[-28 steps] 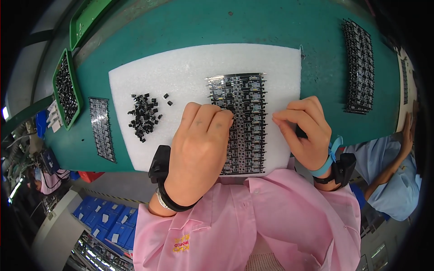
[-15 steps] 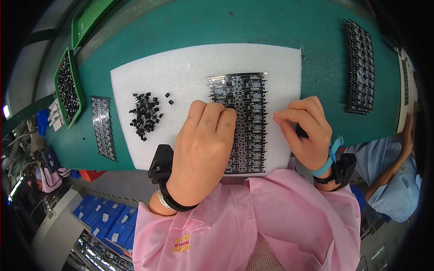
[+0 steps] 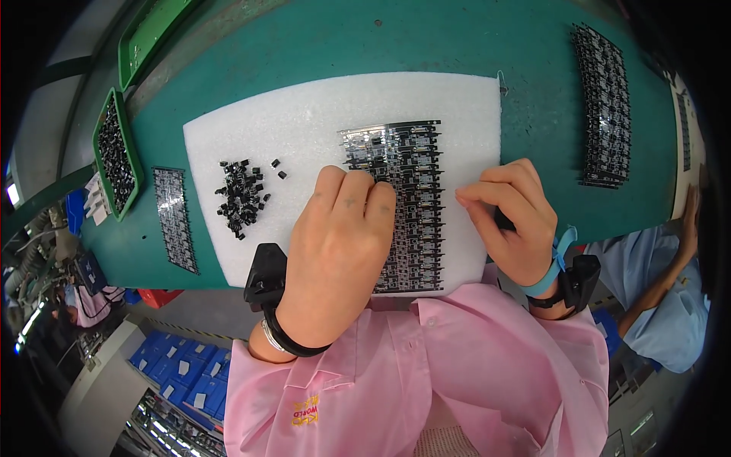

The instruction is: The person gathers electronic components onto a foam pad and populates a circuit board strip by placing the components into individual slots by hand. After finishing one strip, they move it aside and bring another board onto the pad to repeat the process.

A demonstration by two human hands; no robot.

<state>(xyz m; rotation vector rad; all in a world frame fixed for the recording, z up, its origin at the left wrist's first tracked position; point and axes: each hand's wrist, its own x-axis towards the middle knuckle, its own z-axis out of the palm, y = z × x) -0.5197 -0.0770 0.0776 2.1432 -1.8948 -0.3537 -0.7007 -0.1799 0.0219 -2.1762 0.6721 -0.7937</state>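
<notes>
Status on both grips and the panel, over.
Left grip over the circuit-board panel, fingertips hidden. Right grip just right of it. Panel flat on white foam, partly covered by left grip.

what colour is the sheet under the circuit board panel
White; the sheet shows best in the head view.

Head view: left of two fisheye cameras worn side by side. Lens over the near side of the white mat (image 3: 304, 126), facing down; close range, left hand (image 3: 339, 236) over the mat and right hand (image 3: 516, 217) at its right edge large in the field. Green table (image 3: 449, 42) curves round the mat; wearer's pink shirt (image 3: 381, 365) shows on the mat's near side.
</notes>
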